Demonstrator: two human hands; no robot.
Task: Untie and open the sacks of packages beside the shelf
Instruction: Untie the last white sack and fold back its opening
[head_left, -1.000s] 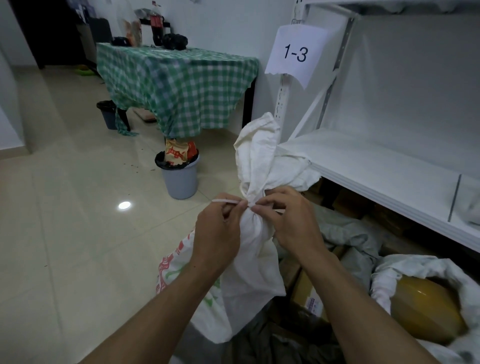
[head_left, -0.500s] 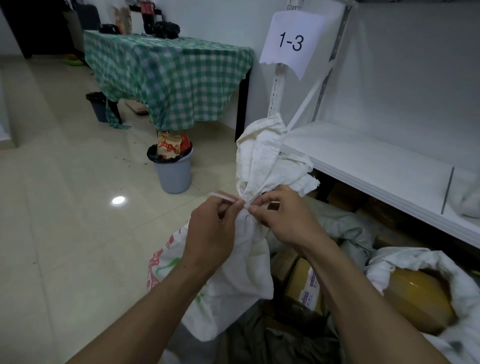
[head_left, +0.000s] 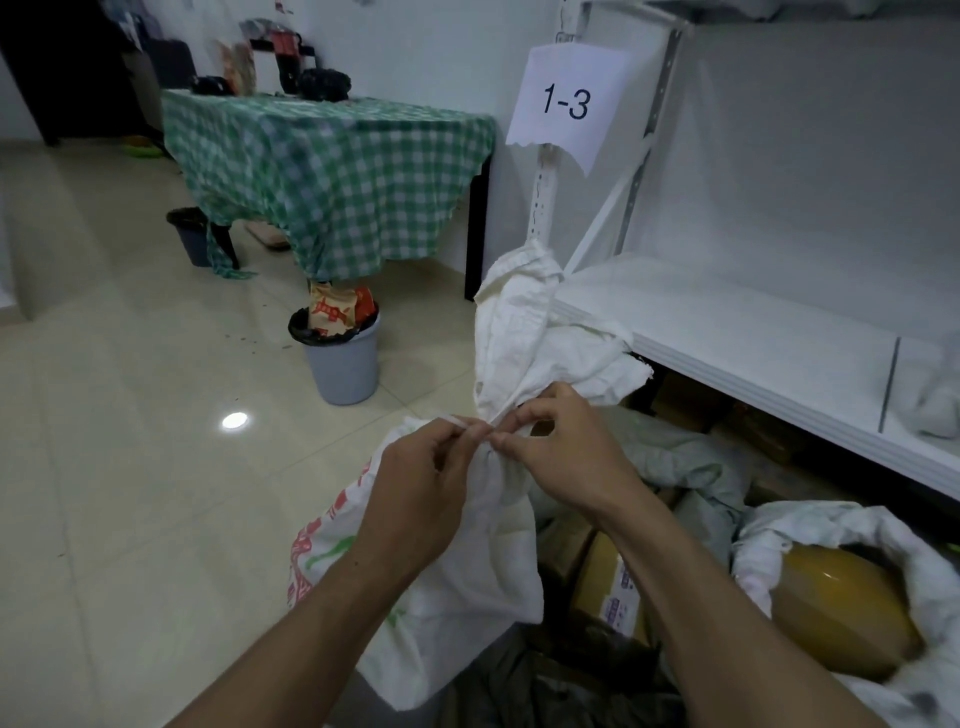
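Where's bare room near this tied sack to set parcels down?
Free: the white metal shelf board, bare from its corner post to the divider; the cream tiled floor between the grey plastic bin and the tied white sack. Crowded: beneath the shelf and right of the sack, with cardboard boxes and grey bags.

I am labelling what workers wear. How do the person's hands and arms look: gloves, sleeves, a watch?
The left hand and right hand are bare, without gloves. No ring shows. Both forearms are bare to the picture's edge: no sleeve, watch or band in view.
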